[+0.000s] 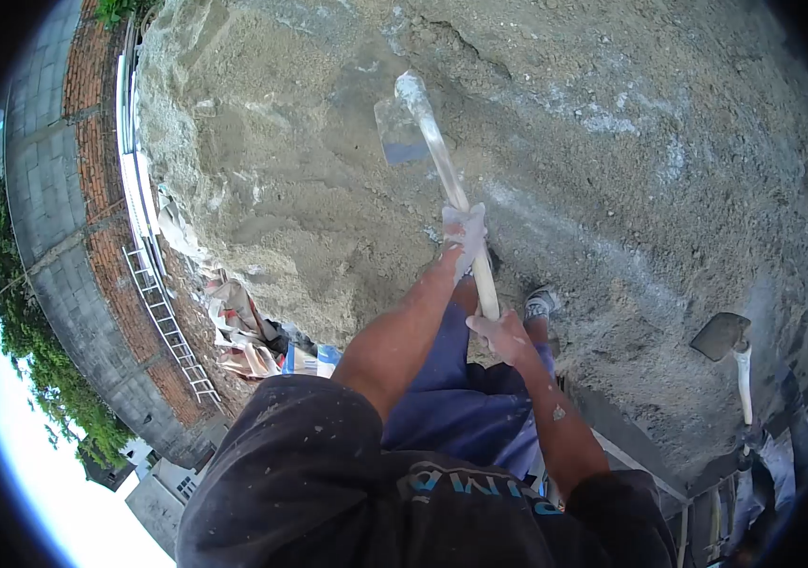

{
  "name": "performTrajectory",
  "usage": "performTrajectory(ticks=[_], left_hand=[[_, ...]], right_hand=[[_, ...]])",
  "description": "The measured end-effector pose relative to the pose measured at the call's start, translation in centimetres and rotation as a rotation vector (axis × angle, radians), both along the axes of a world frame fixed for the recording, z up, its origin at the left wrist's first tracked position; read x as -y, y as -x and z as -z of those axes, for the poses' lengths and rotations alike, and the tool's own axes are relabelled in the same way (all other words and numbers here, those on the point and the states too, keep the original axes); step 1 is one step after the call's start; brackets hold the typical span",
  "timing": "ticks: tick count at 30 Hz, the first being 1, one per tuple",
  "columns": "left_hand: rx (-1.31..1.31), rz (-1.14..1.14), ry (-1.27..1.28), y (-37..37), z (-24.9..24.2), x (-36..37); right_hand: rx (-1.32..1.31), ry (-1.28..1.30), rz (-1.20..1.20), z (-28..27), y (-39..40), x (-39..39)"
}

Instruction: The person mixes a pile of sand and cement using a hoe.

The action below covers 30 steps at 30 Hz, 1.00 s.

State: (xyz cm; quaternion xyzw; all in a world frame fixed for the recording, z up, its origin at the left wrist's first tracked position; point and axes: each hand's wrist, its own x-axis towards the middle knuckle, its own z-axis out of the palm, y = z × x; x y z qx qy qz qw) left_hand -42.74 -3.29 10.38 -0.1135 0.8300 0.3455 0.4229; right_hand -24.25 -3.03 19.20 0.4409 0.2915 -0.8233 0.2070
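A hoe with a long pale wooden handle [442, 161] reaches forward over the sandy, grey-brown ground. Its flat metal blade [398, 133] lies against the heap at the far end, left of the handle's tip. My left hand [464, 229], coated in pale dust, is wrapped round the middle of the handle. Nearer my body, my right hand [500, 335] grips the handle's lower end. Between the blade and my left hand the handle is bare, with whitish residue on its head.
At the right, another person's gloved hand [754, 439] is at a second hoe [745, 379]. Crumpled sacks [236, 317], a ladder [169, 327] and a brick wall [106, 180] stand at the left. My shoe [541, 303] rests on the sand.
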Motion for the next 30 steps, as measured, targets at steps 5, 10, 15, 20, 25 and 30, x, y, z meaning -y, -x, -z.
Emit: performTrajectory(ticks=[5,10,15,20,25,30], left_hand=[[0.130,0.257,0.361,5.3,1.3,2.7],[0.398,0.180,0.333,-1.4,4.3,1.2],[0.645,-0.353,-0.005,-13.8,7.4,-1.8],[0.829,-0.395,-0.179,-20.3,2.0,-6.9],[0.945,-0.469,-0.444,-25.4,-4.9,-12.3],[1.131,-0.460,-0.426,-32.2,-5.7,-15.7]], right_hand=[[0.058,0.464,0.310,7.1,12.2,2.3],[0.213,0.401,0.177,6.9,5.2,-1.3],[0.242,0.209,0.003,3.5,-5.9,-8.4],[0.219,-0.032,-0.010,-1.9,-11.6,-13.0],[0.334,-0.084,-0.084,-11.8,-19.4,-19.4],[0.630,-0.391,-0.039,-24.3,-33.2,-8.9]])
